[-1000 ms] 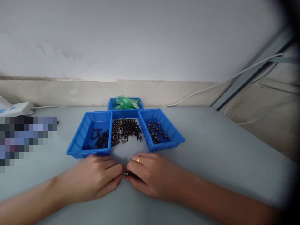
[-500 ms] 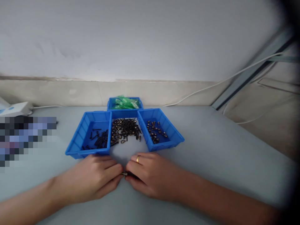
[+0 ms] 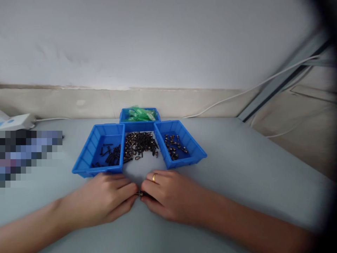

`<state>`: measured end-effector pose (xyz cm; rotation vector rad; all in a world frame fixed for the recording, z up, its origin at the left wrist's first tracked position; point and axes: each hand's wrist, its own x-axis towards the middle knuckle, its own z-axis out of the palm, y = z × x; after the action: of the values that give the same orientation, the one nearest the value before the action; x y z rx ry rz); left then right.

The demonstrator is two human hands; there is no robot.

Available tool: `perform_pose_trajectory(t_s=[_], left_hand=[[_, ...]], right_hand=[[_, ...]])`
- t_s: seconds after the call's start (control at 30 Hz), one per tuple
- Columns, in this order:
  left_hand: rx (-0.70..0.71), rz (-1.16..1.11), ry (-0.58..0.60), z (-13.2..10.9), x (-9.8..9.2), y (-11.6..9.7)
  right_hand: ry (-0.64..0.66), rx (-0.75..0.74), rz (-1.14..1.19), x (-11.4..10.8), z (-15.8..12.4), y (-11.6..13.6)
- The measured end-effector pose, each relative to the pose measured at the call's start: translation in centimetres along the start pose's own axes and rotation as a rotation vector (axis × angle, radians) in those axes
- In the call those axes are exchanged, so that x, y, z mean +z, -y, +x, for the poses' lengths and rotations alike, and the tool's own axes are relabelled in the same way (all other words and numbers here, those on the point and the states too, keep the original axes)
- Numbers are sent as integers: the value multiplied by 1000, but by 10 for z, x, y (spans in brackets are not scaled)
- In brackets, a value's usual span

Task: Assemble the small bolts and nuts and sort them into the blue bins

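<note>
Near the front of the grey table, my left hand (image 3: pixel 110 198) and my right hand (image 3: pixel 164 196) meet almost fingertip to fingertip. A small metal screw (image 3: pixel 139 194) shows between them, pinched by the fingers of both hands; most of it is hidden. On my right hand is a gold ring. Just beyond my left hand stands a blue bin (image 3: pixel 84 158) with dark screws (image 3: pixel 113 156). Past my right hand, another blue bin (image 3: pixel 196 154) holds short screws with shiny heads (image 3: pixel 173 153).
A loose pile of mixed screws (image 3: pixel 140 144) lies between the bins. Behind it a blue bin (image 3: pixel 138 125) holds green plastic packets (image 3: pixel 142 114). A white cable (image 3: pixel 226 100) runs along the wall to a metal frame (image 3: pixel 260 95). At left sits a white device (image 3: pixel 19 122).
Both hands stay in nearly the same place, still pinching the screw. The view has shifted very slightly; the bins and pile look the same.
</note>
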<state>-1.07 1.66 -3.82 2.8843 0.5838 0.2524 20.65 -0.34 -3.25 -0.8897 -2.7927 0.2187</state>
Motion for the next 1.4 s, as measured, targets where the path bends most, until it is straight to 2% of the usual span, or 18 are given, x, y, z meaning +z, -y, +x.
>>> perform_pose_trajectory(t_s=[1.4], left_hand=[[8,3,-12,0,0,0]], right_hand=[[-18,-5,11,3,-1,-1]])
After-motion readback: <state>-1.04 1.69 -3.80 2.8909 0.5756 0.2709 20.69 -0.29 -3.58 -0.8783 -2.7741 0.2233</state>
